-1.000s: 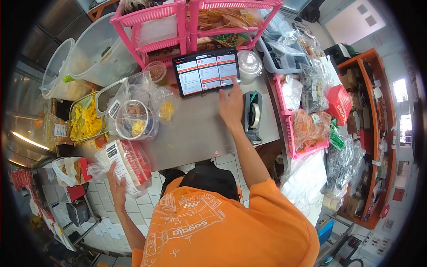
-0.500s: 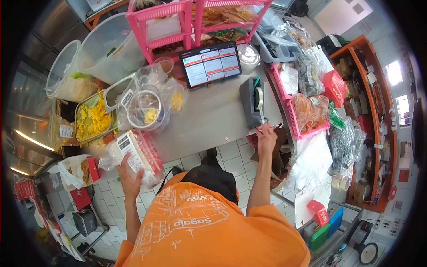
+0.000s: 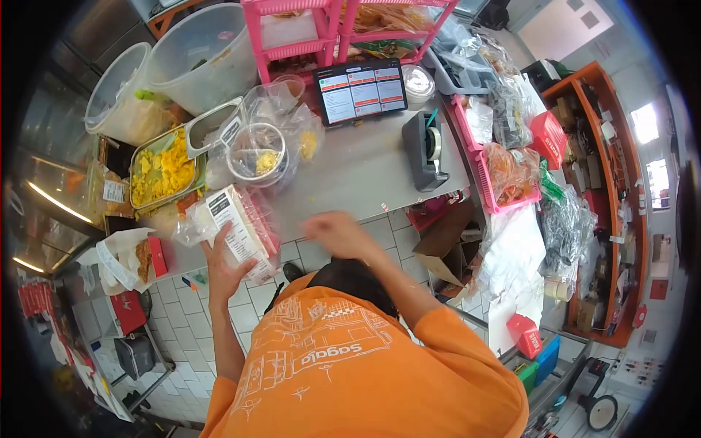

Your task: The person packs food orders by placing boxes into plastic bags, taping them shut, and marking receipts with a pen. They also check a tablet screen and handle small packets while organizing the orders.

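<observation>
My left hand [image 3: 228,261] grips the near side of a clear plastic bag package [image 3: 267,232], thumb and fingers pressing on the white printed receipt [image 3: 235,226] that lies over it. The package overhangs the counter's front edge. My right hand [image 3: 337,235] is in the air just right of the package, smeared by motion. Its fingers look curled in; whatever they may hold cannot be made out. A dark grey tape dispenser [image 3: 420,157] stands at the counter's right end, apart from both hands.
Behind the package are a clear round tub [image 3: 257,152] and a metal tray of yellow food [image 3: 164,171]. A tablet [image 3: 361,93] leans before pink racks [image 3: 292,50]. Pink baskets [image 3: 504,204] with bagged goods line the right. Below the counter sits an open cardboard box [image 3: 445,252].
My right hand has left the tape dispenser, where it pinched the tape end, and swung left toward the package. My left hand stays on the package. The camera view has shifted a little.
</observation>
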Motion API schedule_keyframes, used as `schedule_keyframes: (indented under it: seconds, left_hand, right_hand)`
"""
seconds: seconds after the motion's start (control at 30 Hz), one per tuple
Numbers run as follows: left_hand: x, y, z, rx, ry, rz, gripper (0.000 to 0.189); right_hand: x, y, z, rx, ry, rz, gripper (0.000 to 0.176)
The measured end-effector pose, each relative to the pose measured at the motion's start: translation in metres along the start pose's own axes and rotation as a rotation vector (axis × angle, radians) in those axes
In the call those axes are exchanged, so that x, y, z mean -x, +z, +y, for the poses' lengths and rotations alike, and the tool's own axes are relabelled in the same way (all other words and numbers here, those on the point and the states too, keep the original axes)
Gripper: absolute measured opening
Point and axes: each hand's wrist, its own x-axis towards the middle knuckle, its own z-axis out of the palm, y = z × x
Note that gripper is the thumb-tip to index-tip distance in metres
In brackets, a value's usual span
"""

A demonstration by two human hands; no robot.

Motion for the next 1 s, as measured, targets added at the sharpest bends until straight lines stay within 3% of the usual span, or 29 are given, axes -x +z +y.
schedule_keyframes:
  seconds: [0.03,0.07,0.13,0.23,0.37,0.43,0.5,0.57,0.6,0.63,0.67,0.7,0.73,0.8,0.83,0.9,1.0]
  left_hand:
    - [0.000,0.000,-0.001,-0.010,0.015,0.001,0.096]
    - [0.002,0.001,-0.006,-0.009,0.013,0.004,0.096]
    - [0.004,0.004,-0.020,-0.118,0.013,0.015,0.095]
    - [0.002,0.005,-0.026,-0.051,0.028,0.039,0.098]
    - [0.005,0.007,-0.014,0.010,-0.061,0.074,0.101]
    - [0.004,0.003,0.001,0.041,-0.074,0.061,0.102]
    - [0.006,0.000,0.004,0.064,-0.084,0.045,0.102]
    - [0.005,0.001,-0.001,0.085,-0.048,0.056,0.103]
    - [0.003,0.000,-0.001,0.085,-0.048,0.059,0.103]
    - [0.003,0.000,-0.001,0.077,-0.039,0.058,0.104]
    - [0.003,0.001,-0.001,0.072,-0.035,0.062,0.104]
    - [0.004,0.003,-0.001,0.078,-0.046,0.073,0.104]
    - [0.005,0.002,-0.002,0.103,-0.056,0.064,0.104]
    - [0.003,0.004,-0.005,0.127,-0.063,0.055,0.104]
    - [0.003,0.005,-0.007,0.126,-0.046,0.057,0.104]
    - [0.003,0.005,-0.008,0.118,-0.028,0.057,0.104]
    - [0.002,0.004,-0.005,0.112,-0.038,0.041,0.103]
  right_hand:
    - [-0.019,0.031,-0.021,0.140,-0.251,-0.087,0.029]
    - [-0.036,0.058,-0.046,0.306,-0.283,-0.194,0.029]
    - [-0.072,0.111,-0.064,0.682,-0.212,-0.339,0.029]
    - [-0.082,0.116,-0.114,0.805,-0.078,-0.369,0.034]
    - [-0.099,0.115,-0.117,0.941,-0.132,-0.449,0.040]
    - [-0.104,0.103,-0.105,1.059,-0.180,-0.320,0.046]
    - [-0.102,0.079,-0.064,0.874,-0.241,-0.077,0.045]
    - [-0.079,0.022,-0.043,0.767,-0.024,0.073,0.035]
    - [-0.057,-0.015,0.001,0.602,-0.242,0.349,0.028]
    - [-0.030,-0.057,0.001,0.501,-0.075,0.535,0.025]
    - [-0.003,-0.094,0.024,0.214,-0.100,0.819,0.027]
    - [0.010,-0.142,0.056,0.391,0.209,1.028,0.030]
    - [0.032,-0.172,0.085,0.884,0.257,1.312,0.041]
    - [0.039,-0.230,0.140,0.679,0.566,1.099,0.055]
    - [0.037,-0.230,0.128,0.676,0.571,1.096,0.055]
    - [0.032,-0.230,0.104,-0.058,0.619,0.894,0.068]
    - [0.024,-0.232,0.103,-0.189,0.560,0.876,0.069]
